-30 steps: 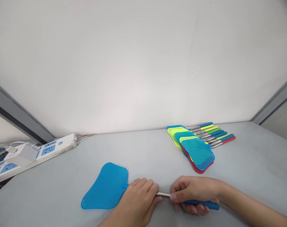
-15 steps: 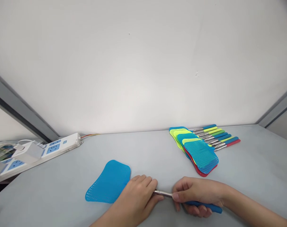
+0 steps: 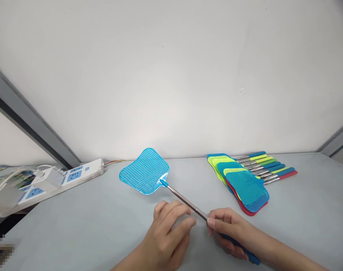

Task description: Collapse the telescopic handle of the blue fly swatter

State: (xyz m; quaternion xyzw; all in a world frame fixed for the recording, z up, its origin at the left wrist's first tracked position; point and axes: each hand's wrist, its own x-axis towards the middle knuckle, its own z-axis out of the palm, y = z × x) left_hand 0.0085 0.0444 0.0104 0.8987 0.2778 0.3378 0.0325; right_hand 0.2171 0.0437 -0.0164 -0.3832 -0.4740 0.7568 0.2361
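A blue plastic fly swatter with a mesh head (image 3: 144, 171) and a steel shaft (image 3: 187, 202) slants across the view, its head raised toward the far side of the table. My right hand (image 3: 228, 231) is shut on the swatter's blue grip (image 3: 239, 248), with the fingertips reaching the shaft's lower end. My left hand (image 3: 167, 233) hangs just below the shaft, fingers curled and apart, and holds nothing. I cannot tell whether it touches the shaft. A pile of overlapping blue, yellow-green and red swatter heads (image 3: 246, 190) lies to the far right of my hands.
Several coloured swatter handles with steel shafts (image 3: 266, 167) fan out behind the pile. A white power strip (image 3: 75, 175) with a white plug adapter (image 3: 49, 180) lies at the far left of the grey table (image 3: 307, 214), which meets a white wall (image 3: 171, 82).
My left hand has let go of the shaft and moved slightly away. The swatter head has swung up and away from me, off its earlier flat place on the table.
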